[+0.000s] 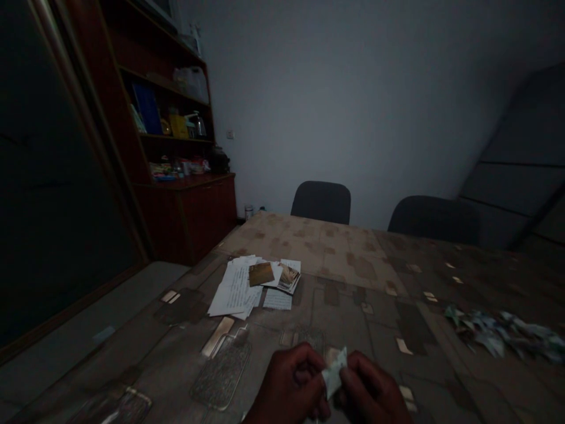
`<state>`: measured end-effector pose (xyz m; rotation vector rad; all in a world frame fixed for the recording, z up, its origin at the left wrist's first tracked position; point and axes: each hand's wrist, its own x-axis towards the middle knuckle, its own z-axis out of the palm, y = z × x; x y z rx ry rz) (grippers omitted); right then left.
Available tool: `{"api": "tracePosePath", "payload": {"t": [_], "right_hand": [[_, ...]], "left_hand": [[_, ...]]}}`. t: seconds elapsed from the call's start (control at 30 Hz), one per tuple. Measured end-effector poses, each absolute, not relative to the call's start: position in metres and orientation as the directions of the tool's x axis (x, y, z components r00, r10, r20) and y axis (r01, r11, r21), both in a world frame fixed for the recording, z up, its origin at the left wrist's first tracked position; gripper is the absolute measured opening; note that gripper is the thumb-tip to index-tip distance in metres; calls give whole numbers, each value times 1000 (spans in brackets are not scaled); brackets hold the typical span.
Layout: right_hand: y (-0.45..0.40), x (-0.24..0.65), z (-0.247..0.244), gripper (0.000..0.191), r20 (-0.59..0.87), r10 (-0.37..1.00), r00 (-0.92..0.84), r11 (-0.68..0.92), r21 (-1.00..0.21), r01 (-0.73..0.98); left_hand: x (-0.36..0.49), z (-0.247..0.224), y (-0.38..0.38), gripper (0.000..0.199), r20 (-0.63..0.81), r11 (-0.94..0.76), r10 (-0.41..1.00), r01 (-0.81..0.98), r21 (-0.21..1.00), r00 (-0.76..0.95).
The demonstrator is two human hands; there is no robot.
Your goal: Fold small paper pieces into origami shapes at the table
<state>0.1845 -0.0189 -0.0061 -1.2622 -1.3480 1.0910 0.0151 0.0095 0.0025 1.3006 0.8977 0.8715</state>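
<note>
My left hand [293, 383] and my right hand [371, 386] are close together over the near part of the table. Between them is a small piece of pale greenish paper [334, 372], apparently folded. The left fingertips pinch its left side, and the right thumb and fingers grip its right side. Beyond the hands lies a loose stack of printed sheets [232, 288] with picture cards [261, 274] on top. On the right, a heap of crumpled or folded paper pieces [489, 335] in white and green rests on the tablecloth. Dim light hides fine detail.
A patterned cloth [326, 253] covers the long table. Two dark chairs [321, 201] stand at its far side, before a plain wall. At left is a reddish wooden cabinet [207, 212] with shelves of containers and a kettle. Dark panels lean at far right.
</note>
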Motion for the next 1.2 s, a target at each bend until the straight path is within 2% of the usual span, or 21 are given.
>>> {"api": "tracePosePath", "payload": {"t": [0.2, 0.3, 0.4, 0.53, 0.7, 0.97, 1.07, 1.2], "right_hand": [[-21, 191, 11, 49, 19, 988, 150, 7, -997, 83], [-24, 190, 13, 47, 58, 980, 191, 29, -988, 152], [-26, 183, 9, 41, 87, 984, 153, 48, -968, 246], [-27, 173, 1, 34, 143, 981, 134, 100, -953, 285], [-25, 160, -7, 25, 186, 966, 179, 115, -931, 345], [-25, 149, -18, 27, 250, 943, 219, 150, -908, 392], [-26, 149, -18, 24, 278, 936, 216, 171, -896, 410], [-26, 149, -17, 23, 269, 936, 228, 165, -905, 391]], "left_hand": [[22, 6, 9, 16, -112, 146, 961, -118, 982, 252], [22, 9, 7, 16, -101, 137, 970, -155, 978, 222], [20, 11, 5, 13, -76, 105, 975, -134, 985, 208], [18, 11, 2, 6, 46, -46, 976, -6, 999, 214], [14, 9, 1, 12, 233, -260, 948, 103, 960, 216], [12, 7, 4, 15, 319, -344, 924, 95, 934, 212], [9, 5, 5, 17, 420, -456, 874, 113, 883, 247], [3, 2, 9, 19, 570, -641, 755, 180, 746, 324]]}}
